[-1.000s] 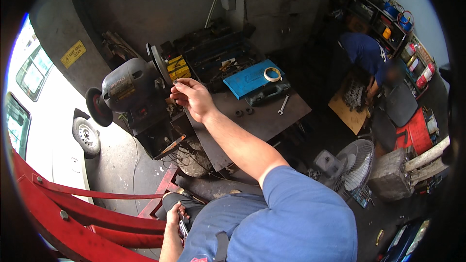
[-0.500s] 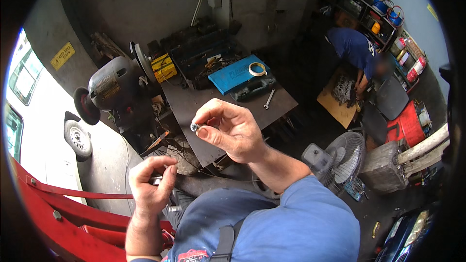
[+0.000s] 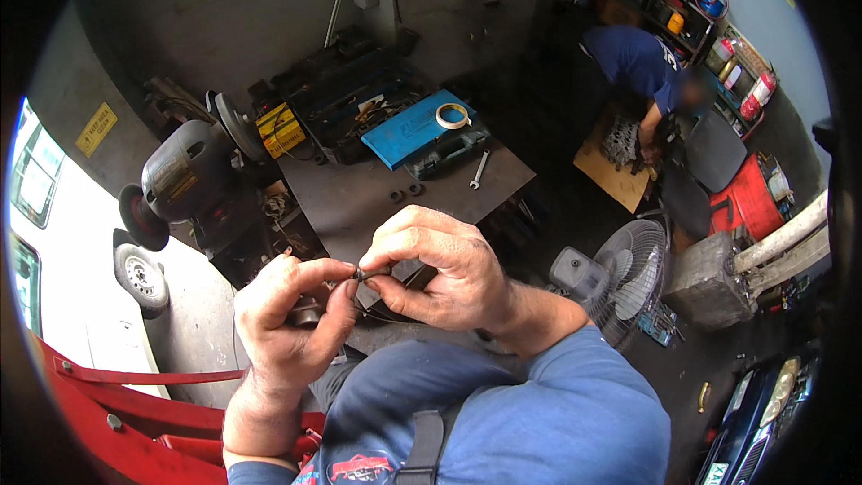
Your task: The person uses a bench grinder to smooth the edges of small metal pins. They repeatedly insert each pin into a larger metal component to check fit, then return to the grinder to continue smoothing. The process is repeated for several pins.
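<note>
My right hand (image 3: 444,271) pinches a small dark metal piece (image 3: 360,276) between thumb and forefinger, in front of my body. Its exact kind is too small to make out. The fingertips of my left hand (image 3: 292,310) meet it from the other side, thumb and forefinger closed at its end. Deeper in the left hand, partly hidden by the curled fingers, sits a round shiny metal part (image 3: 306,312). Beyond my hands, two small dark rings (image 3: 406,193) lie on the metal-topped bench (image 3: 332,193).
The bench holds a blue case (image 3: 404,136), a tape roll (image 3: 452,116), a wrench (image 3: 480,170) and an open toolbox (image 3: 332,94). A bench grinder (image 3: 184,171) stands left, a fan (image 3: 620,274) right. Another person (image 3: 633,67) bends over metal parts. Red metal framework (image 3: 135,404) is at lower left.
My right hand has come down toward the left, and the left has risen, so their fingertips now meet at the small piece. The view has shifted slightly, and the dark rings have come into sight.
</note>
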{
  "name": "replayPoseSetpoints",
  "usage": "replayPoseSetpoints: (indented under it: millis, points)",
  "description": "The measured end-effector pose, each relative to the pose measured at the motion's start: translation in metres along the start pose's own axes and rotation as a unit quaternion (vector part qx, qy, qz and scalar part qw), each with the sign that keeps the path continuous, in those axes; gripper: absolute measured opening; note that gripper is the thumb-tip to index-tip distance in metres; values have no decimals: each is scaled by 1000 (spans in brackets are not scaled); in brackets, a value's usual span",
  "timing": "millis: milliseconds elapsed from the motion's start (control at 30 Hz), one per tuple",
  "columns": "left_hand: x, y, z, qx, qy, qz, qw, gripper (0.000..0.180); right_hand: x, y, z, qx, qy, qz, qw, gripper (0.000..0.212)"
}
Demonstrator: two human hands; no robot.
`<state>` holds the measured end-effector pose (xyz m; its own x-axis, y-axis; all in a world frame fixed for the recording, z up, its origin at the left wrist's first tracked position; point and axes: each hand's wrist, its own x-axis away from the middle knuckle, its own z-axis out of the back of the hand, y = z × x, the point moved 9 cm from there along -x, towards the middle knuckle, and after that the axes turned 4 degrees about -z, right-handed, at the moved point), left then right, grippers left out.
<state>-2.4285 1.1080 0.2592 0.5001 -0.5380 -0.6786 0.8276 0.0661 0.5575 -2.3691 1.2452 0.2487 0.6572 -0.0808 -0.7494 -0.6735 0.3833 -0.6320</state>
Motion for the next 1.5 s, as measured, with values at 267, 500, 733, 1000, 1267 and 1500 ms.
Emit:
replayPoseSetpoints:
  millis: [267,500,733,1000,1267,1500]
  points:
    - [-4,-4,-6,-38,15,-44,998,16,5,-9,-4,84,13,65,994,29]
    - [9,-45,-13,195,35,148,969,6,14,-3,12,12,53,20,998,26]
    - [6,-21,-19,100,-24,86,991,21,17,-4,15,29,48,0,998,25]
    - [4,-12,-27,76,-2,25,997,18,24,-6,13,85,69,31,994,28]
    - [6,-10,-32,29,11,7,1000,11,33,-13,11,107,77,67,989,27]
    - [9,-29,-41,126,-38,57,990,3,37,24,21,-149,67,-98,982,22]
